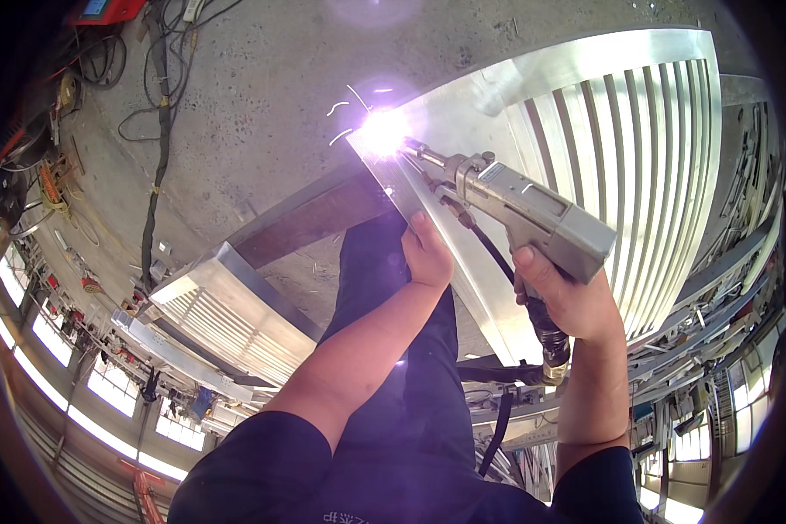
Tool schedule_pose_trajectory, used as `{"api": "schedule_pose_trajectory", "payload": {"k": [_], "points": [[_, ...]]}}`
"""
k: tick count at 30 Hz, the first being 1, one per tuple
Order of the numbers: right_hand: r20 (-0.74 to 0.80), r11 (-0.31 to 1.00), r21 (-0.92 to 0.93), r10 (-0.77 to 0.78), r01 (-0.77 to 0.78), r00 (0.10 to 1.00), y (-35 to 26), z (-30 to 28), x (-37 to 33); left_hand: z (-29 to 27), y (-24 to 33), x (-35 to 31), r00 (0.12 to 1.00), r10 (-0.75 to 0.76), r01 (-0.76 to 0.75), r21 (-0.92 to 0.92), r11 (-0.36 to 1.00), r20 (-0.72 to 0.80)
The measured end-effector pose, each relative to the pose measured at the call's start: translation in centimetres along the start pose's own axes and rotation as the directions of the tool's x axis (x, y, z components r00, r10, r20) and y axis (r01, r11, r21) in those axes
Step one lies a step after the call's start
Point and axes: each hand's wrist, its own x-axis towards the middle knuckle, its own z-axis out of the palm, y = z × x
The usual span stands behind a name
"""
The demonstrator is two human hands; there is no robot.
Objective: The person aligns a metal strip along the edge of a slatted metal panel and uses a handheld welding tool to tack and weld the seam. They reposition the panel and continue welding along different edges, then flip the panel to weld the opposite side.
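Observation:
My right hand [571, 297] is wrapped round the grip of a grey handheld welding gun [533, 208]. A thick black-wrapped cable [548, 336] runs down from the grip. The gun's nozzle points up and left at the corner of a large silvery metal panel [555, 70] with long curved slots. At that corner a white-violet welding glare [384, 131] burns and hides the joint, with a few bright spark trails beside it. My left hand [429, 251] holds the panel's near-left edge, thumb lying along it; its other fingers are mostly hidden.
A dark metal beam [314, 212] lies left of the panel, beside a smaller slatted metal piece [236, 310]. Black cables [161, 148] trail over the concrete floor at left. A red machine [105, 10] stands top left. Metal lengths [734, 249] are stacked at right.

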Motion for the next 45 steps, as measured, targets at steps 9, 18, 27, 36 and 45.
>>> {"api": "schedule_pose_trajectory", "payload": {"k": [9,18,27,36,45], "points": [[0.005,1.0,-0.008,0.01,-0.01,1.0,0.5,-0.5,-0.4,0.5,0.2,0.1,0.998,0.017,-0.017,0.004,1.0,-0.057],[0.008,1.0,0.003,0.025,-0.025,1.0,0.8,-0.8,-0.6,0.6,0.7,0.1,0.998,0.015,-0.016,-0.029,0.999,-0.054],[-0.056,0.991,0.135,0.031,-0.023,0.998,1.8,-2.3,-3.5,0.3,-0.5,0.3,0.996,0.015,-0.019,-0.046,0.999,-0.088],[-0.417,0.952,0.299,0.191,-0.064,0.888,6.8,-7.5,-20.0,0.1,0.5,0.7,0.997,-0.063,0.067,0.111,0.992,-0.036],[-0.448,0.86,0.444,0.457,-0.253,0.769,20.2,-11.6,-36.9,1.9,1.6,0.1,0.988,-0.104,0.116,0.109,0.987,-0.113]]}}
